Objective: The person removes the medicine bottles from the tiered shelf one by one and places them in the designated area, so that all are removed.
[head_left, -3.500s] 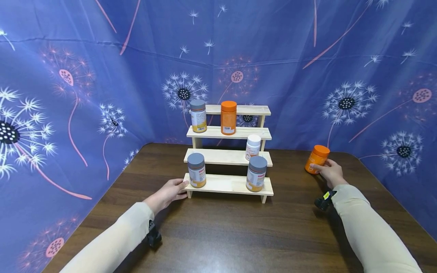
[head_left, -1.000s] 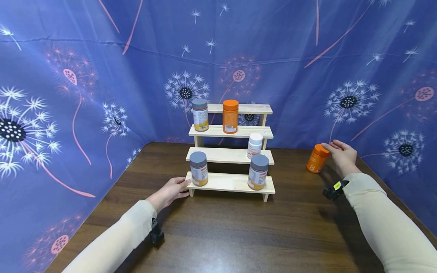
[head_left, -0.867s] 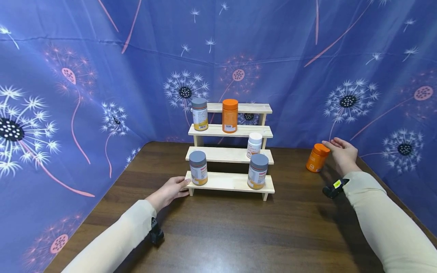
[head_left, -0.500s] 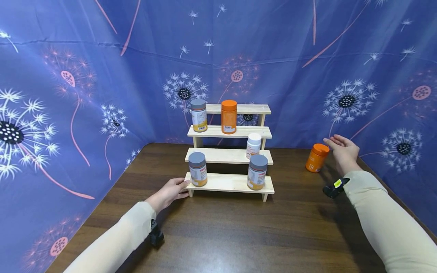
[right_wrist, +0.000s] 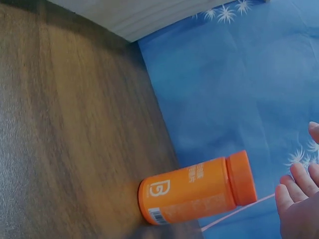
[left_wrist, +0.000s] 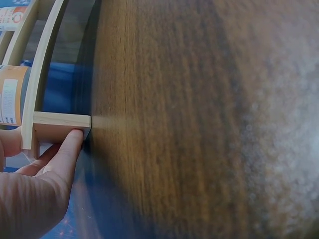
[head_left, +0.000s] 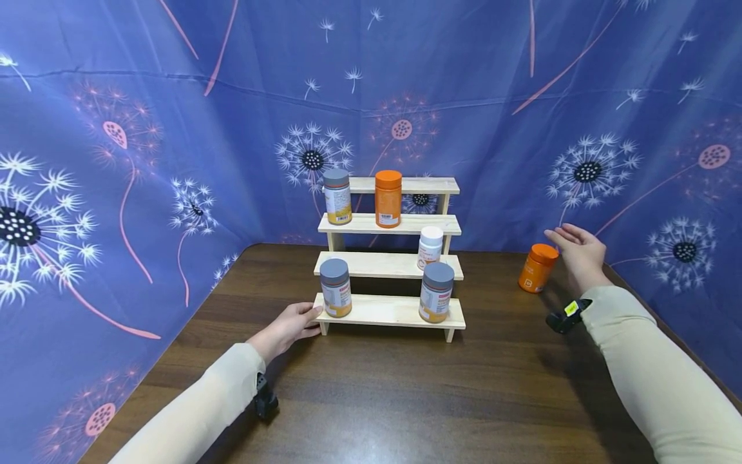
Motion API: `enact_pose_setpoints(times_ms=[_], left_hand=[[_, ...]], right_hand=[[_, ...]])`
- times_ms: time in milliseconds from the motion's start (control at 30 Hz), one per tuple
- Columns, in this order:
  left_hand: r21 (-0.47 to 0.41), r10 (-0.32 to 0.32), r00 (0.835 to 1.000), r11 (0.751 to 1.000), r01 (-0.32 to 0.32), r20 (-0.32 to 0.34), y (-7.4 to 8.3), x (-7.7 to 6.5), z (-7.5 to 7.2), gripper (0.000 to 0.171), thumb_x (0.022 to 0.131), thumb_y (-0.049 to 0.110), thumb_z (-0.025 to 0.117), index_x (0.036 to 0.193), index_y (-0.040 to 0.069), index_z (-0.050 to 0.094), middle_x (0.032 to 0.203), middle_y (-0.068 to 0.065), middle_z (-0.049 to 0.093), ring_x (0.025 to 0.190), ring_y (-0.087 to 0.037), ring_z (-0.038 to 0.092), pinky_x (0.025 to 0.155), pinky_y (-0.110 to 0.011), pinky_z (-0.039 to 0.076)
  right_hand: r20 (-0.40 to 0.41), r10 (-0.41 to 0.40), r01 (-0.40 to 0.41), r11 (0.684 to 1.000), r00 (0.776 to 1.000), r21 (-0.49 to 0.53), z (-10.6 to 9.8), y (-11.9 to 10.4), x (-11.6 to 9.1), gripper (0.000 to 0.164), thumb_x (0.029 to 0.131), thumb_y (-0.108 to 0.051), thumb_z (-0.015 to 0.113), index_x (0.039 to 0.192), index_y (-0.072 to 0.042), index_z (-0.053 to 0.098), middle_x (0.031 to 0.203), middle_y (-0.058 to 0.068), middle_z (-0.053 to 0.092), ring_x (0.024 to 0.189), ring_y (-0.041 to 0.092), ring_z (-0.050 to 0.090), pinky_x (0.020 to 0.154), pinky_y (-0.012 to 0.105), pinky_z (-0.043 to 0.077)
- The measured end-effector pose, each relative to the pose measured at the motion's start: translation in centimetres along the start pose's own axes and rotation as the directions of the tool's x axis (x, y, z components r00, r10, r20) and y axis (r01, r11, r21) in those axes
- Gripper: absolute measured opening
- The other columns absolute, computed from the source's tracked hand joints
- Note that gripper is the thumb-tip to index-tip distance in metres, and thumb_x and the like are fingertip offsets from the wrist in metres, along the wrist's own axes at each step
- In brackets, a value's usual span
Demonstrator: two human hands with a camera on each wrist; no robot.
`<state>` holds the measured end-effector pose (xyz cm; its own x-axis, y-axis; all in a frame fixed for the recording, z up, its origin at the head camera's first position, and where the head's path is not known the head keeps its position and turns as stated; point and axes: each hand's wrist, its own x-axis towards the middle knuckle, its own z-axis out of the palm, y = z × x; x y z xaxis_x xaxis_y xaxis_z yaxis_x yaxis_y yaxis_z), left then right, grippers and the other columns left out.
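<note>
My left hand (head_left: 285, 330) grips the left end of the lowest step of a pale wooden tiered shelf (head_left: 382, 310). In the left wrist view, the thumb lies at the step's top side and the fingers (left_wrist: 67, 154) press its short leg (left_wrist: 57, 130). An orange pill bottle (head_left: 538, 269) stands upright on the table to the right of the shelf; in the right wrist view its printed label (right_wrist: 192, 189) shows. Just right of and above its cap, my right hand (head_left: 582, 259) hovers with relaxed fingers and holds nothing; a gap separates it from the bottle in the right wrist view.
Two grey-capped jars, one left (head_left: 336, 290) and one right (head_left: 437, 293), stand on the lowest step. A small white bottle (head_left: 430, 248) is one step up. Higher stand another grey-capped jar (head_left: 337, 198) and an orange bottle (head_left: 388, 201). A blue patterned curtain (head_left: 493, 161) hangs behind the table (head_left: 371, 393).
My right hand, which held the orange bottle 3.5 seconds ago, has let go of it and risen above its cap. The bottle stays near the same place. My left hand keeps its grip.
</note>
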<state>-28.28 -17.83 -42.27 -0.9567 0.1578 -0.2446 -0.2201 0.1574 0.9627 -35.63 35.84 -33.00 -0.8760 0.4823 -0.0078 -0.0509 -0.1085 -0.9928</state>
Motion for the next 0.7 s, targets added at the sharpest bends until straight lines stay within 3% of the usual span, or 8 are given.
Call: enact_pose_setpoints(times_ms=[67, 167, 267, 400, 500, 567, 633, 700], left_hand=[[0.0, 0.002, 1.0, 1.0, -0.002, -0.001, 0.0, 0.0, 0.0, 0.047, 0.106, 0.015, 0.04, 0.141, -0.015, 0.032, 0.139, -0.035, 0.044, 0.13, -0.04, 0.048, 0.106, -0.044, 0.049], [0.0, 0.006, 1.0, 1.0, -0.006, -0.003, -0.1, 0.0, 0.0, 0.046, 0.106, 0.015, 0.04, 0.14, -0.016, 0.033, 0.138, -0.035, 0.045, 0.129, -0.039, 0.049, 0.105, -0.044, 0.05], [0.0, 0.012, 1.0, 1.0, -0.012, -0.002, -0.2, 0.0, 0.0, 0.046, 0.106, 0.014, 0.04, 0.14, -0.016, 0.034, 0.137, -0.035, 0.045, 0.128, -0.039, 0.049, 0.105, -0.045, 0.05], [0.0, 0.012, 1.0, 1.0, -0.012, 0.0, -0.2, 0.0, -0.1, 0.046, 0.106, 0.014, 0.04, 0.14, -0.016, 0.033, 0.138, -0.035, 0.045, 0.129, -0.04, 0.048, 0.105, -0.045, 0.049], [0.001, 0.011, 1.0, 1.0, -0.011, -0.001, -0.1, 0.0, -0.1, 0.047, 0.106, 0.014, 0.04, 0.14, -0.016, 0.032, 0.138, -0.035, 0.044, 0.129, -0.04, 0.048, 0.106, -0.045, 0.049], [0.004, 0.012, 1.0, 1.0, -0.012, -0.004, -0.1, -0.1, -0.1, 0.047, 0.106, 0.014, 0.039, 0.14, -0.016, 0.032, 0.138, -0.035, 0.044, 0.129, -0.04, 0.048, 0.105, -0.045, 0.05], [0.005, 0.013, 1.0, 1.0, -0.013, -0.009, -0.1, -0.1, 0.0, 0.046, 0.106, 0.014, 0.04, 0.14, -0.016, 0.033, 0.138, -0.035, 0.045, 0.129, -0.039, 0.049, 0.105, -0.044, 0.05], [0.005, 0.012, 1.0, 1.0, -0.012, -0.013, -0.1, -0.1, 0.0, 0.046, 0.105, 0.014, 0.04, 0.14, -0.016, 0.033, 0.137, -0.035, 0.045, 0.128, -0.039, 0.049, 0.104, -0.044, 0.051]], right_hand=[[0.023, 0.004, -0.003, 1.0, 1.0, -0.022, 0.1, -0.2, -0.1, 0.081, 0.072, -0.032, 0.085, 0.143, -0.018, 0.048, 0.097, -0.019, 0.064, 0.097, -0.003, 0.059, 0.092, 0.006, 0.049], [0.049, 0.015, -0.012, 0.998, 0.999, -0.061, 0.4, -0.6, -0.2, 0.084, 0.073, -0.036, 0.083, 0.146, -0.021, 0.045, 0.107, -0.016, 0.064, 0.103, -0.003, 0.057, 0.105, 0.013, 0.044], [0.05, 0.023, -0.018, 0.995, 0.998, -0.093, 0.8, -1.0, -0.3, 0.086, 0.071, -0.041, 0.083, 0.146, -0.023, 0.044, 0.114, -0.016, 0.062, 0.11, -0.002, 0.054, 0.121, 0.026, 0.028], [0.057, 0.013, -0.008, 0.996, 0.998, -0.089, 1.2, -1.3, -0.4, 0.087, 0.07, -0.042, 0.083, 0.146, -0.022, 0.045, 0.11, -0.017, 0.063, 0.107, -0.003, 0.056, 0.123, 0.03, 0.025], [0.085, -0.014, 0.019, 0.998, 0.996, -0.064, 1.5, -1.4, -0.7, 0.083, 0.074, -0.035, 0.082, 0.146, -0.018, 0.045, 0.098, -0.019, 0.064, 0.092, -0.007, 0.06, 0.108, 0.015, 0.042], [0.104, -0.031, 0.034, 0.999, 0.994, -0.03, 1.6, -1.4, -0.8, 0.08, 0.077, -0.029, 0.082, 0.146, -0.014, 0.044, 0.089, -0.021, 0.064, 0.082, -0.009, 0.061, 0.089, 0.007, 0.051], [0.118, -0.034, 0.034, 0.999, 0.992, 0.005, 1.8, -1.5, -1.0, 0.078, 0.078, -0.025, 0.081, 0.145, -0.012, 0.044, 0.082, -0.022, 0.064, 0.077, -0.008, 0.061, 0.071, 0.004, 0.053], [0.123, -0.028, 0.028, 1.0, 0.992, -0.003, 1.9, -1.6, -1.2, 0.08, 0.078, -0.027, 0.082, 0.146, -0.012, 0.043, 0.084, -0.022, 0.064, 0.078, -0.008, 0.061, 0.076, 0.005, 0.053]])
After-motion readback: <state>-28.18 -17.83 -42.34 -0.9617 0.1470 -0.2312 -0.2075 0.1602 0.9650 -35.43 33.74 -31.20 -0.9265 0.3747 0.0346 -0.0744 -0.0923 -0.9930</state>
